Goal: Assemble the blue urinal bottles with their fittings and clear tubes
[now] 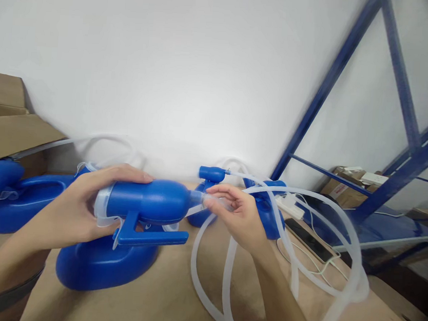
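My left hand (77,204) is wrapped round the wide end of a blue plastic funnel piece (148,202) with a flat blue handle (150,236) beneath it, held level above the table. At the funnel's narrow tip my right hand (237,213) pinches the end of a clear white tube (349,268). The tube loops down over the brown table (176,285) and round to the right. Right below the funnel lies a blue bottle (100,265).
More blue bottles (17,198) lie at the left below cardboard boxes (7,126). Behind my right hand sit other blue parts (213,174) with more tubing. A phone (309,240) and a white charger (289,205) lie right. A blue metal rack (412,159) stands at the right.
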`<action>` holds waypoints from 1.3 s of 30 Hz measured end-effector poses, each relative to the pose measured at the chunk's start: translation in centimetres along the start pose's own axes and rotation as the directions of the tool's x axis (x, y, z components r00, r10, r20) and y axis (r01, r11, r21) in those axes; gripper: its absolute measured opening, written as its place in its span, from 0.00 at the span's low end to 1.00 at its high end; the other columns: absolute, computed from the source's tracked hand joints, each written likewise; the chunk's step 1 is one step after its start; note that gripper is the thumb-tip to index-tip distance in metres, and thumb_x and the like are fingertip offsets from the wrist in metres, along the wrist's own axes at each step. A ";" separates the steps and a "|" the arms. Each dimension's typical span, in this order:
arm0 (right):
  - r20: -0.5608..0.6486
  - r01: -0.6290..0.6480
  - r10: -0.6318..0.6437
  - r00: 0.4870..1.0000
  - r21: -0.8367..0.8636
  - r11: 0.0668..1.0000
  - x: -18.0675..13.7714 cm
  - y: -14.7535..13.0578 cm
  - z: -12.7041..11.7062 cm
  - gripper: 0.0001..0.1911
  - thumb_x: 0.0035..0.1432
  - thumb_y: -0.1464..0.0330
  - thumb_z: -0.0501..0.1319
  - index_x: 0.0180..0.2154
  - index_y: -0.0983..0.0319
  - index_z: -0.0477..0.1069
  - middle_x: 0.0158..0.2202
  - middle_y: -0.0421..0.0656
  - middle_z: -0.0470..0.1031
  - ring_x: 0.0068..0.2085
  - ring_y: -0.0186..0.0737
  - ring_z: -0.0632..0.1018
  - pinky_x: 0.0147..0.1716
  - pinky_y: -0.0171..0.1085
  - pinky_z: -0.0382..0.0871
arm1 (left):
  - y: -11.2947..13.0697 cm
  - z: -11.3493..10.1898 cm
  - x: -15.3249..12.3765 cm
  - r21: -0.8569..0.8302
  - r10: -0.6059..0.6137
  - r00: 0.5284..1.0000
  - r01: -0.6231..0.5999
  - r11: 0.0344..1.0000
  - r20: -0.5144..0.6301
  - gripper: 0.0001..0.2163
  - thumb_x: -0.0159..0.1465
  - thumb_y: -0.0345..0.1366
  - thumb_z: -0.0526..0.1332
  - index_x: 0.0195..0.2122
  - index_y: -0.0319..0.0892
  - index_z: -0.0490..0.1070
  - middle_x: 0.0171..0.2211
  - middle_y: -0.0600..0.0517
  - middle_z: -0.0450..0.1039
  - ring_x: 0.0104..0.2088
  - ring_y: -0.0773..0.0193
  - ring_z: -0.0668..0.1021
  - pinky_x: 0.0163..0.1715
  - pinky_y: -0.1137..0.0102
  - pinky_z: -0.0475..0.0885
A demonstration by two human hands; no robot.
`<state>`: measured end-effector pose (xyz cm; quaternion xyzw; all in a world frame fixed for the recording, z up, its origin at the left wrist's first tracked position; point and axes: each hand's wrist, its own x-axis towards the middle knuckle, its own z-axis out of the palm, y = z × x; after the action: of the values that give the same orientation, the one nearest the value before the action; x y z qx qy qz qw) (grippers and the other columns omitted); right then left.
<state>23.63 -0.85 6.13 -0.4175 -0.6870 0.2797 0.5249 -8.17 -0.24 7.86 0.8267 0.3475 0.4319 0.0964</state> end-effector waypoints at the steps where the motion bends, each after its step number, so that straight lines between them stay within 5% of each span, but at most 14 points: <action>1: -0.002 -0.023 0.023 1.000 -0.023 0.999 0.0 0.1 0.0 0.14 0.58 0.55 0.74 0.40 0.57 0.84 0.40 0.42 0.86 0.37 0.43 0.84 0.36 0.39 0.78 | 0.1 0.1 0.0 -0.006 -0.015 1.000 0.015 1.000 -0.013 0.22 0.55 0.43 0.72 0.53 0.55 0.79 0.52 0.50 0.82 0.52 0.49 0.82 0.54 0.60 0.78; 4: 0.002 -0.023 0.023 1.000 -0.051 0.998 0.1 0.4 0.1 0.13 0.59 0.55 0.73 0.38 0.57 0.82 0.36 0.41 0.85 0.32 0.40 0.81 0.32 0.38 0.73 | 0.7 0.5 -0.1 -0.035 -0.047 0.998 0.045 0.998 -0.040 0.21 0.56 0.42 0.71 0.52 0.55 0.79 0.52 0.53 0.81 0.53 0.52 0.81 0.54 0.63 0.76; 14: 0.039 0.080 -0.079 0.996 -0.015 0.997 0.1 -0.2 0.1 0.08 0.63 0.60 0.70 0.41 0.55 0.85 0.39 0.42 0.84 0.43 0.45 0.81 0.46 0.43 0.74 | 0.1 1.0 -0.2 -0.063 -0.012 0.999 0.010 0.998 -0.031 0.20 0.60 0.43 0.70 0.55 0.56 0.76 0.53 0.55 0.80 0.53 0.54 0.81 0.53 0.66 0.75; 21: 0.035 0.008 -0.007 0.999 -0.024 1.000 0.2 0.3 0.5 0.10 0.64 0.57 0.67 0.42 0.56 0.78 0.41 0.40 0.79 0.36 0.38 0.76 0.35 0.36 0.70 | -0.4 1.7 0.4 -0.048 0.122 0.993 -0.121 0.991 0.002 0.22 0.63 0.41 0.71 0.59 0.55 0.72 0.55 0.53 0.79 0.51 0.59 0.83 0.50 0.70 0.79; 26: 0.088 0.020 -0.027 0.996 0.074 0.997 0.1 0.6 0.6 0.12 0.65 0.57 0.68 0.42 0.57 0.72 0.38 0.38 0.76 0.33 0.35 0.78 0.34 0.35 0.72 | -0.6 1.7 0.8 -0.020 0.204 0.979 -0.204 0.979 -0.028 0.21 0.64 0.43 0.71 0.58 0.54 0.73 0.53 0.53 0.80 0.50 0.61 0.84 0.49 0.74 0.80; 31: 0.120 0.059 -0.080 0.990 0.167 0.984 0.2 1.0 -0.1 0.13 0.63 0.58 0.71 0.46 0.57 0.77 0.42 0.42 0.83 0.42 0.41 0.85 0.44 0.39 0.77 | -0.2 1.6 0.7 -0.036 0.185 0.981 -0.187 0.982 -0.052 0.21 0.65 0.46 0.71 0.58 0.54 0.73 0.53 0.53 0.80 0.49 0.62 0.84 0.46 0.75 0.81; 39: 0.245 -0.002 -0.094 0.965 0.365 0.931 0.5 1.3 -0.9 0.16 0.61 0.66 0.74 0.51 0.54 0.80 0.46 0.43 0.87 0.46 0.46 0.88 0.39 0.39 0.82 | 0.4 1.4 0.8 -0.006 0.220 0.973 -0.221 0.975 -0.074 0.20 0.66 0.49 0.70 0.58 0.53 0.73 0.52 0.52 0.80 0.46 0.64 0.85 0.43 0.77 0.81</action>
<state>24.81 0.24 5.56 -0.2575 -0.6958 0.4409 0.5051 -6.63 0.19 7.68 0.8432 0.2539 0.4720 0.0409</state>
